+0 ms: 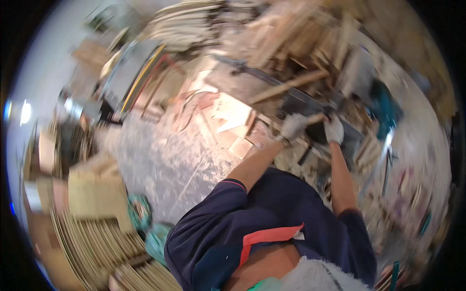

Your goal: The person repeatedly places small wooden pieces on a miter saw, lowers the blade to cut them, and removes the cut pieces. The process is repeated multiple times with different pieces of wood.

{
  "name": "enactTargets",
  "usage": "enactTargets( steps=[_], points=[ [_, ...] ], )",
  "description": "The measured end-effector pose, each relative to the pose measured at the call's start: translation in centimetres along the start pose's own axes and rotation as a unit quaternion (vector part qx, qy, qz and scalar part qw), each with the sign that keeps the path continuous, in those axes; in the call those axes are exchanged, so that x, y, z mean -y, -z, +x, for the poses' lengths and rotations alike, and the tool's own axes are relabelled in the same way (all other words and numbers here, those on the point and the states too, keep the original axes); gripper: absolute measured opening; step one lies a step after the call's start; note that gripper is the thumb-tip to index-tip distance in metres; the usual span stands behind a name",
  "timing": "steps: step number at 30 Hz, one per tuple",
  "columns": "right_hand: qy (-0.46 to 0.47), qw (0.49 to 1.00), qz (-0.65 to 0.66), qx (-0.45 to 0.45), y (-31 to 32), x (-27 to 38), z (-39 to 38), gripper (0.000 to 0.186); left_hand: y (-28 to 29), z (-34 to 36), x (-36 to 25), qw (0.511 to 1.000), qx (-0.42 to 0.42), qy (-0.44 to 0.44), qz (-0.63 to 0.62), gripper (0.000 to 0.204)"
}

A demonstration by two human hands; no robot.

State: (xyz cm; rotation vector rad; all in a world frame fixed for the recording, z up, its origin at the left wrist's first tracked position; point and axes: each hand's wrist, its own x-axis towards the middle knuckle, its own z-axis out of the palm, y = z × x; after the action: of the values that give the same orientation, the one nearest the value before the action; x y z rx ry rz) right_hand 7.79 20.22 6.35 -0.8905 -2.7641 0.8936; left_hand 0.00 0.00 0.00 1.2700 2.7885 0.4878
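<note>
My left hand (293, 127), in a white glove, is closed round a short pale wooden piece (314, 119) over a dark metal surface (303, 105). My right hand (334, 130), also gloved, is closed at the right end of that piece, beside a dark metal part (330, 106); motion blur hides exactly what its fingers touch. A long wooden batten (286, 87) lies just beyond my hands. Pale board offcuts (228, 116) lie to their left.
Heaped timber (291, 34) and stacked sacks or boards (179, 22) are beyond. A yellow-edged board (141, 77) leans at upper left. Sheet stacks (97, 242) and a green coiled hose or cord (140, 212) lie at lower left, cluttered scraps (407, 194) at right.
</note>
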Motion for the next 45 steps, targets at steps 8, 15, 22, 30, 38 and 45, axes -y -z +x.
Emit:
enactTargets(
  steps=[8, 15, 22, 30, 38, 45],
  points=[
    [0.018, 0.998, -0.058, -0.011, -1.6, -1.3, 1.8, 0.025, 6.4, -8.2, -4.2, 0.93, -0.181, 0.2, -0.251, 0.033],
    [0.101, 0.99, 0.091, 0.03, 0.7, -2.5, -2.6, 0.027, 7.8, -15.6, -5.4, 0.805, -0.275, 0.256, -0.458, 0.026],
    [-0.096, 0.913, 0.316, 0.241, 3.0, -13.1, -14.8, 0.031, 8.5, -17.5, -7.3, 0.81, -0.179, 0.294, -0.474, 0.029],
    [-0.397, 0.836, 0.374, 0.055, 1.2, -24.9, -27.0, 0.041, 8.7, -12.5, -13.7, 0.904, 0.056, 0.124, -0.405, 0.04],
    [-0.395, 0.71, 0.581, 0.044, 2.3, -23.0, -28.6, 0.058, 4.3, -7.0, -22.8, 0.897, 0.254, -0.069, -0.356, 0.038],
    [-0.298, 0.6, 0.74, 0.054, 6.0, -21.8, -29.0, 0.036, 1.3, -6.4, -26.6, 0.853, 0.354, -0.067, -0.378, 0.043]
  ],
)
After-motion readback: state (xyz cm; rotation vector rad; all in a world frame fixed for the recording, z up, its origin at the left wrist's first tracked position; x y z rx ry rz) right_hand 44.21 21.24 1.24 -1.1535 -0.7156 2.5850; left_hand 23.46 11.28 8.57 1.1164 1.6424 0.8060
